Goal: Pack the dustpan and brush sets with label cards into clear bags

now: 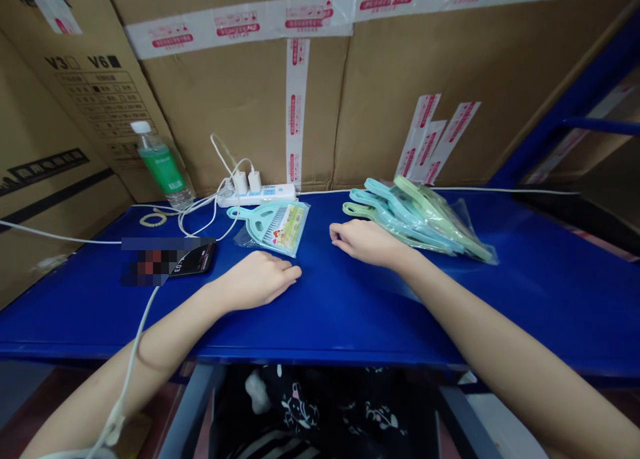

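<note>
Evidently nothing is in hand at this point: the left hand (264, 279) and right hand (361, 240) are both loosely curled closed, at or just over the blue table (325, 319), palms hidden, no object seen in either. Just beyond the left, one bagged dustpan-and-brush set (277, 227) lies apart, finished or waiting, cannot tell which; beyond the right, an overlapping pile of bagged blue and green pieces (425, 212), probably several left to handle.
</note>
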`<move>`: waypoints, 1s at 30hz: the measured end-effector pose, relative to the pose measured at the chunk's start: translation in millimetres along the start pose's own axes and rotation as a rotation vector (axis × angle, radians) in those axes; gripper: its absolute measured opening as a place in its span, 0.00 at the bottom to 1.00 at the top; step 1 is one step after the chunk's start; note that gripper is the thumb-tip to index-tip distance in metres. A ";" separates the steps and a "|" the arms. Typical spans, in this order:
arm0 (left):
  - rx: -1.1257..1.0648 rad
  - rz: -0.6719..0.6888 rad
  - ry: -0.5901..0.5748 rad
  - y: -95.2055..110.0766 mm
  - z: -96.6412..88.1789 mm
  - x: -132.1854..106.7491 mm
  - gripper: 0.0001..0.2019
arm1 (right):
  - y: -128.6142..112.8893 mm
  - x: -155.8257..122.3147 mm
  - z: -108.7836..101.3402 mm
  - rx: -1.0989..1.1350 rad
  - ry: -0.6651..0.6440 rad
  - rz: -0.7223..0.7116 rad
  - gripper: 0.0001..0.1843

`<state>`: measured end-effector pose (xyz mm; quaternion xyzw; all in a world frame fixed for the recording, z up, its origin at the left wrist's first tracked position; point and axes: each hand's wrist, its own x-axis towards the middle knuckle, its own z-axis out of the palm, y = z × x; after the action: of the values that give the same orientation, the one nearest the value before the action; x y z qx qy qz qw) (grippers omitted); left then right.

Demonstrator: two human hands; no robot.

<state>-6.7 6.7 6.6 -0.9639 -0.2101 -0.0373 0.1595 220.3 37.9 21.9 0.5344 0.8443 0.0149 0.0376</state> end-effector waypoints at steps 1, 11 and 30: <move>0.001 0.004 0.006 0.0 0.1 -0.1 0.10 | -0.1 -0.2 -0.1 0.001 -0.001 -0.001 0.09; 0.061 -0.039 0.046 0.4 -0.1 -0.7 0.10 | -1.2 0.5 1.8 -0.008 -0.008 -0.003 0.09; 0.235 -0.607 -0.164 -4.5 -5.9 0.8 0.10 | -4.1 1.5 5.2 -0.003 0.006 -0.038 0.08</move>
<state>-7.8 8.9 13.6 -0.8322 -0.5025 0.0191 0.2336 216.4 37.4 16.4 0.5179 0.8545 0.0171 0.0361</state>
